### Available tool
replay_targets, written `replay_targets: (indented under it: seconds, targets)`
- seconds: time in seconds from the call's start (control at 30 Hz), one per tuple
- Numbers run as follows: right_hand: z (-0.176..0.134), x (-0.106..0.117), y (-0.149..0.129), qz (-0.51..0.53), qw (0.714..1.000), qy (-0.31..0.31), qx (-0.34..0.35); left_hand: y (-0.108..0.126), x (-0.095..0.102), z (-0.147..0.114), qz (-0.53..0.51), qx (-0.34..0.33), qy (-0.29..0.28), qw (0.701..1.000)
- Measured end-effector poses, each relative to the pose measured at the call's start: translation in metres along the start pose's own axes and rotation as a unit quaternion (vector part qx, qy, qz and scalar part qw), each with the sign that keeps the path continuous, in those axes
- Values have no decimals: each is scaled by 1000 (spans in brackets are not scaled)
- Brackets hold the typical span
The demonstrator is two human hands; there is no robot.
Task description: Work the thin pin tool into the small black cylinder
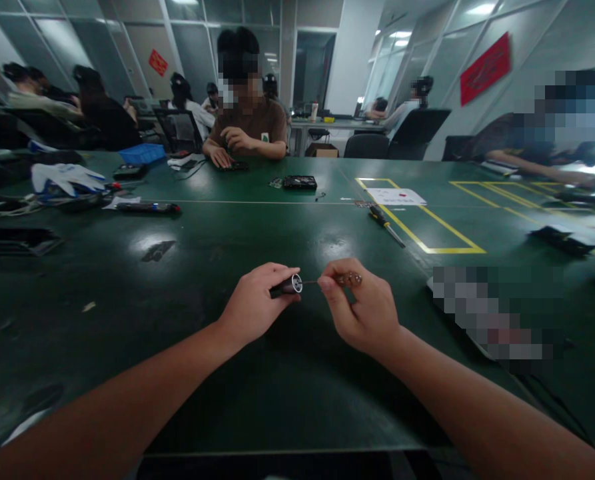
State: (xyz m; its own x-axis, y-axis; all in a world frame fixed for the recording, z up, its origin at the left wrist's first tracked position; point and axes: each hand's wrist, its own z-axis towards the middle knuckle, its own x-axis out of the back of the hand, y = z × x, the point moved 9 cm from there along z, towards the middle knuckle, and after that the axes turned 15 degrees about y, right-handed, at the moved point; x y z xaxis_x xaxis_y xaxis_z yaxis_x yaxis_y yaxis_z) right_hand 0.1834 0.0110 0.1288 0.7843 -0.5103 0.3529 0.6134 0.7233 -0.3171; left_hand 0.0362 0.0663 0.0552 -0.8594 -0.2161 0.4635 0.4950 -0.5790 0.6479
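Note:
My left hand is closed around a short black cylinder with a bright silver rim; its open end faces right, and small parts show inside. The cylinder's kind is not clear. My right hand pinches a thin tool with a brownish, see-through handle, which looks like a small screwdriver. Its slim shaft points left at the cylinder's open end. Whether the tip touches the inside, I cannot tell. Both hands are above the green table, near its front edge.
A yellow-and-black screwdriver lies ahead on the right, near a white paper and yellow tape outlines. White-and-blue gloves and a blue basket are at left. Opposite, a person handles a dark object.

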Motion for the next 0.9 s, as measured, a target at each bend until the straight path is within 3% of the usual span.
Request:
replay_targets:
  seconds: [0.9]
  targets:
    - [-5,-13,4,37,998,-46,-16,3,-2,-1,44,-47,-16,998]
